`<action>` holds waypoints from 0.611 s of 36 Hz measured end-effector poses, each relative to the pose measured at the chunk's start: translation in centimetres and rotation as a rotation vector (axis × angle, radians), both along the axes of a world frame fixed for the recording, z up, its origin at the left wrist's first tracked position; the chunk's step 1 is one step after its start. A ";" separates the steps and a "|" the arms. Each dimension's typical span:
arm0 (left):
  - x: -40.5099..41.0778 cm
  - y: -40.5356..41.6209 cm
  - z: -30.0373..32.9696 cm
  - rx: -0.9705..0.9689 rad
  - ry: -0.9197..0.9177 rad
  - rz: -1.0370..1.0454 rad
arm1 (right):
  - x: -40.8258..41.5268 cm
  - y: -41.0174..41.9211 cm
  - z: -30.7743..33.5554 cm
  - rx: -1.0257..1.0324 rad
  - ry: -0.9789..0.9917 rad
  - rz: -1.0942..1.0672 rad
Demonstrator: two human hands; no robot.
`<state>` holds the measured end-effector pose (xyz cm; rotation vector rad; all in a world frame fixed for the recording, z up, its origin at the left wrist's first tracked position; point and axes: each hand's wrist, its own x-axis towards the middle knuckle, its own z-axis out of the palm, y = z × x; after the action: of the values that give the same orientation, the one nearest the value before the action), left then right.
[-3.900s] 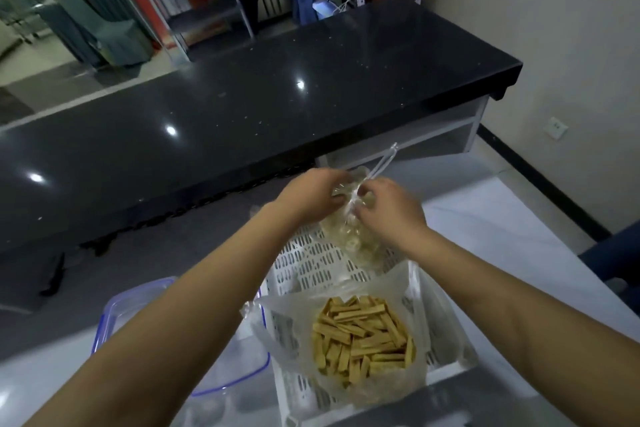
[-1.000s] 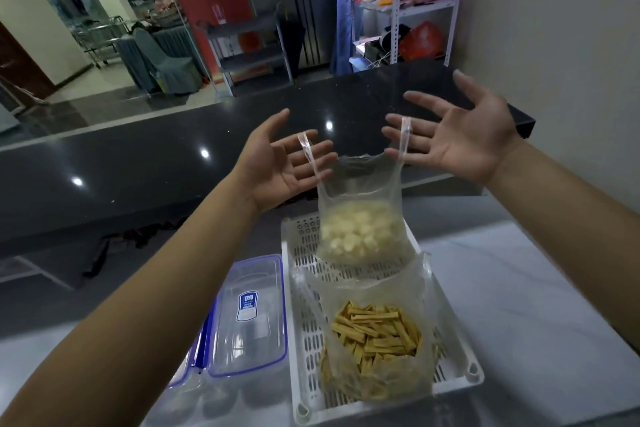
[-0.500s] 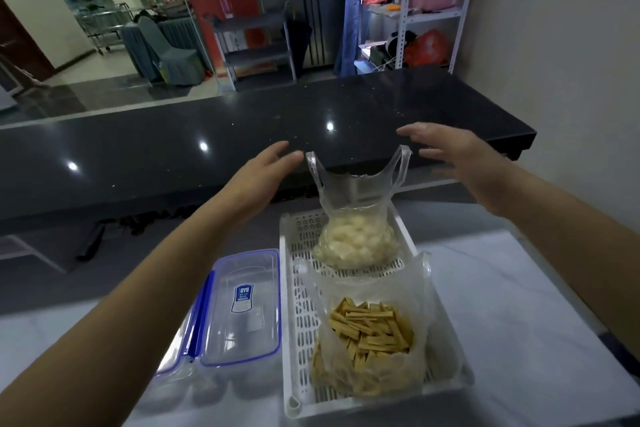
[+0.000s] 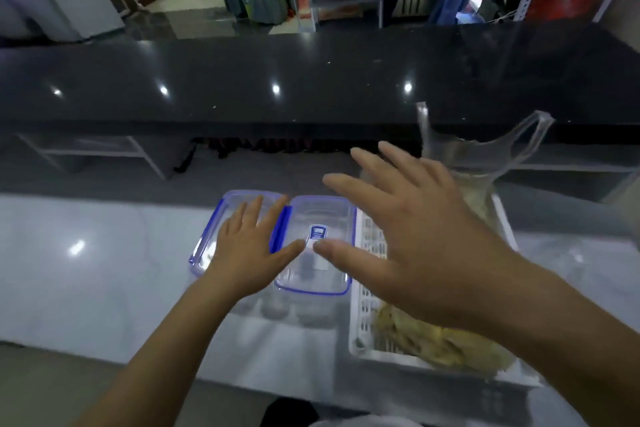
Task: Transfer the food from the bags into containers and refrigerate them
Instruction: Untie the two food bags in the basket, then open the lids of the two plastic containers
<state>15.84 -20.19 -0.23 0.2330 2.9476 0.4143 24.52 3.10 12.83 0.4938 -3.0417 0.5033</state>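
Two clear containers with blue rims lie side by side in the middle of the frame, on the pale worktop (image 4: 104, 271). The left hand (image 4: 247, 250) is spread flat, fingers straight, over the left container (image 4: 211, 232); it seems to rest on the lid, but I cannot tell if it truly touches. The right hand (image 4: 412, 236) hovers higher, open with fingers apart, and holds nothing. Its thumb is above the right container (image 4: 317, 246), which carries a small label on its lid.

At the right of the frame stands a white perforated basket (image 4: 367, 322). Inside it, toward the top, is an opened plastic bag (image 4: 485, 156) with its handles standing up, and pale food is in it. Lower in the basket lies a second bag of yellowish food (image 4: 433, 340), partly hidden by the right forearm.

Both lids look still closed, so the food is not yet transferred. I judge several risks here. The right forearm passes close over the basket, so a careless move could knock the standing bag and spill the food. The containers are light and the worktop looks smooth, so opening a clasp with one hand could make the container slide toward the near edge. Also the bag is soft, and pouring from it may scatter pieces outside the container.
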 end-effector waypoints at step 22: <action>-1.5 -10.9 -9.6 -0.087 -0.044 -0.214 | -3.7 -11.9 -19.3 0.169 -0.412 -0.266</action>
<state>14.30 -31.04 -9.81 0.5148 2.8493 0.2579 20.81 -8.82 -6.45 -0.0252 -3.4859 0.3749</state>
